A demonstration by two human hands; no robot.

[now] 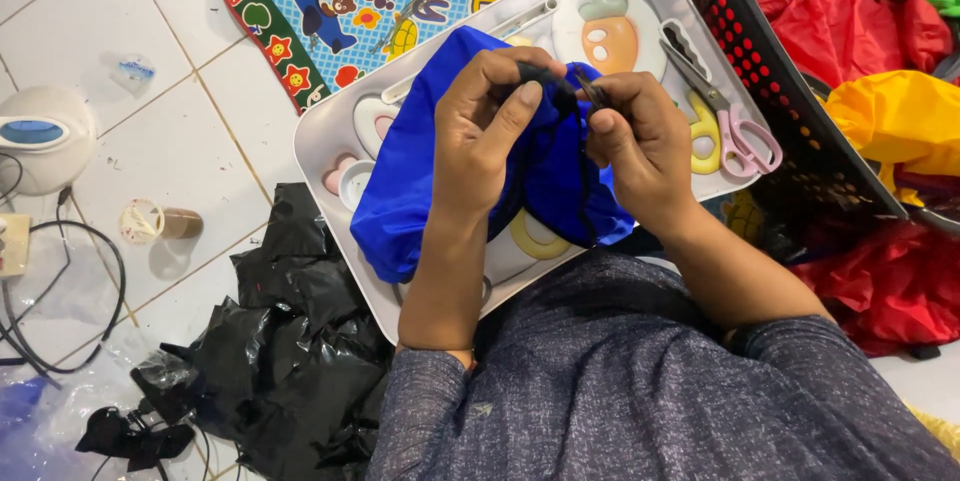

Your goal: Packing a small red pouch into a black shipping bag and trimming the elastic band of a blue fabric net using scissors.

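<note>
A blue fabric pouch [410, 181] lies bunched over a white tray [325, 126] on my lap. My left hand [485, 126] grips the pouch's top edge, thumb pressed on a black cord [555, 86]. My right hand [640, 146] pinches the same black cord and the blue fabric right beside it. A thin black string [583, 191] hangs down from my right hand across the pouch. Both hands touch each other at the fingertips.
Yellow and pink scissors [725, 126] lie on the tray's right side by a carrot picture [608, 36]. A black basket [790, 111] with red, yellow and green fabric stands at right. Black plastic [290, 341], cables [60, 301], a tape roll [150, 223] and a white appliance [40, 136] sit on the tiled floor.
</note>
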